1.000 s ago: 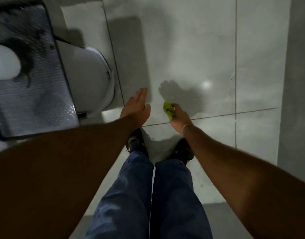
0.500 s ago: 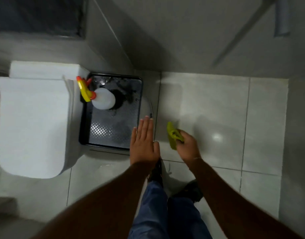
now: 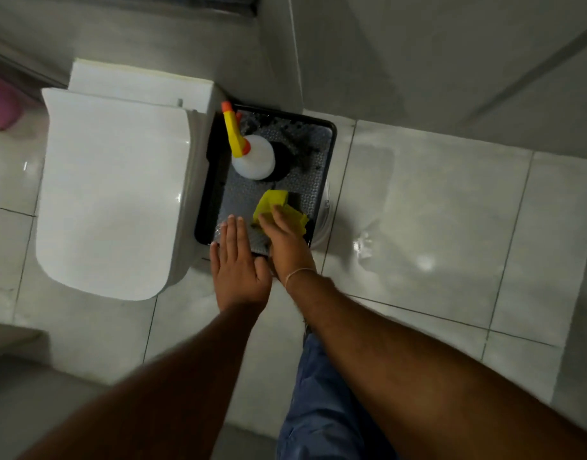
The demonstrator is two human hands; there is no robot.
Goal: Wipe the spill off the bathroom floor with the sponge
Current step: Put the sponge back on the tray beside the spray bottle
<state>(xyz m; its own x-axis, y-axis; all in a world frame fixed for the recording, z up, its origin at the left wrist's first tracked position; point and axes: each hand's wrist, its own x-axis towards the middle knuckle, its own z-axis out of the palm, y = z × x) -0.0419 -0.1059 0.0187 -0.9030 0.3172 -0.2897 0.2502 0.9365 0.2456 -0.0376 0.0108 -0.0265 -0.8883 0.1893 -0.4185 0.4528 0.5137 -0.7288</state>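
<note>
The right hand (image 3: 287, 240) has come over from the bare floor (image 3: 435, 207), where it hung a second ago, to the black tray (image 3: 330, 134) beside the toilet (image 3: 116, 194). The head has lifted too, so the toilet, the tray and the wall now fill the upper view. The sponge (image 3: 275, 205), yellow and crumpled, is at the near end of the tray, under the right hand's fingertips (image 3: 279, 212). The fingers are laid over it, close together; whether they are clamped on it or letting it go cannot be told. A white bottle (image 3: 254, 161) with a yellow and orange spout stands further back in the tray, apart from the sponge.

As a judgement, the wiping looks finished and the sponge is being put away. The tiles to the right of the tray carry a wet sheen and a bright glint, which may be a thin film left by the wipe or just lamp glare; no pooled spill is plain.

The left hand (image 3: 240, 263) is flat and spread, fingers straight and together, palm down, holding nothing. It hovers over the tray's near edge just left of the right hand, thumb nearly touching the right wrist, which wears a thin band. Both forearms reach forward from the lower corners, with a jeans leg between them.
</note>
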